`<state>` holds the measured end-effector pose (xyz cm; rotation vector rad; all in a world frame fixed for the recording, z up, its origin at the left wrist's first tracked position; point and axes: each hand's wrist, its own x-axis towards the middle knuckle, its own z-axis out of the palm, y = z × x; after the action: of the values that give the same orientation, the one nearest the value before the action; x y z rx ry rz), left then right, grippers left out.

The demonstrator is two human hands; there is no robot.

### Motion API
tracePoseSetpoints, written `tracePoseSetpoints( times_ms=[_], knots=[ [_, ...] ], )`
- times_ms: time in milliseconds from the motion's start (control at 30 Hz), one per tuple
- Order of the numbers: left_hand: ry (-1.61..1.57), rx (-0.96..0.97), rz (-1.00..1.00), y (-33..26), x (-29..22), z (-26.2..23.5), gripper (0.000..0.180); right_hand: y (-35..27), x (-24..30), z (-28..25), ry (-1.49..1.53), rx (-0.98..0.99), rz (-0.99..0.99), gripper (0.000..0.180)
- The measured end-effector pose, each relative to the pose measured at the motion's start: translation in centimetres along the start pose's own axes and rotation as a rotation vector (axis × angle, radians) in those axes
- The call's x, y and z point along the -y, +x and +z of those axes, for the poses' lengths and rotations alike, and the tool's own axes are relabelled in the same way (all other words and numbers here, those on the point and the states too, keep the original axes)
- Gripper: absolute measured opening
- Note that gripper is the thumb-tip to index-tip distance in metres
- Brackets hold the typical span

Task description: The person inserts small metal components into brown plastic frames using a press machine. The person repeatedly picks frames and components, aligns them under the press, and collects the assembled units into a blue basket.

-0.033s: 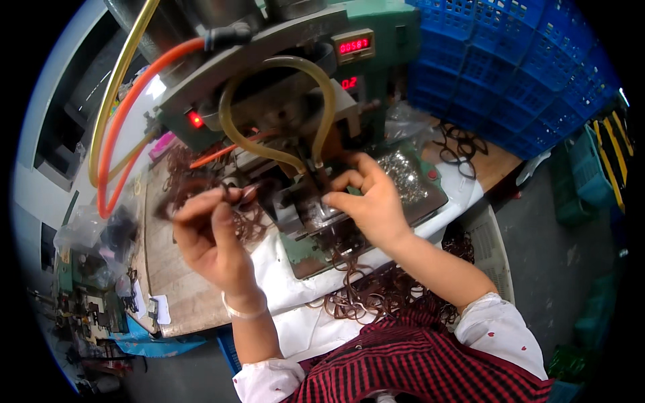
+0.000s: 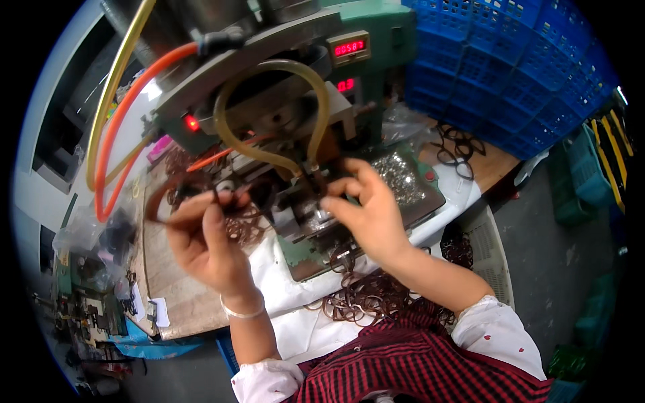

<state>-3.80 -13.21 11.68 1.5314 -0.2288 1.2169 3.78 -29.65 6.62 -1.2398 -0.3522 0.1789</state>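
Observation:
My left hand (image 2: 211, 248) is raised left of a green press machine (image 2: 282, 111). Its fingers are closed on a brown strap (image 2: 157, 201), which curves up in a loop and is smeared by motion. My right hand (image 2: 373, 211) reaches to the metal tooling (image 2: 306, 218) under the press head, thumb and forefinger brought together. What sits between those fingertips is too small and dark to make out. A yellowish hose (image 2: 326, 101) loops down just above the right fingers. More brown straps (image 2: 369, 295) lie in a tangled heap at the table's front edge, below the right forearm.
Shiny metal bits fill a tray (image 2: 403, 176) right of the tooling. Blue crates (image 2: 497, 67) are stacked at the back right. An orange hose (image 2: 107, 148) hangs at the left. Loose dark straps (image 2: 460, 148) lie on the table's right; a pale basket (image 2: 494, 255) stands below.
The left hand has shifted slightly left and down, and the strap's loop shows more widely beside it. The right hand stays at the tooling. One red display reads differently.

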Motion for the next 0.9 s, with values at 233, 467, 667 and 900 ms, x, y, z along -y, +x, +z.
tracePoseSetpoints(
  times_ms=[233, 467, 667, 900],
  knots=[
    [0.395, 0.635, 0.446, -4.9, -0.2, 0.6, 0.016, -2.2, 0.2, -11.5, -1.194, -0.13, -0.287, 0.031],
    [0.516, 0.67, 0.66, -5.9, 1.7, 2.8, 0.02, 1.2, -7.0, -14.2, -1.239, -0.197, -0.468, 0.011],
    [0.457, 0.67, 0.658, -7.9, 3.9, 2.4, 0.005, 3.3, -7.6, -13.4, -1.209, -0.233, -0.332, 0.015],
    [0.477, 0.634, 0.624, -7.7, 1.5, 2.8, 0.019, 7.1, -9.9, -13.2, -1.407, 0.205, -0.693, 0.029]
  ],
)
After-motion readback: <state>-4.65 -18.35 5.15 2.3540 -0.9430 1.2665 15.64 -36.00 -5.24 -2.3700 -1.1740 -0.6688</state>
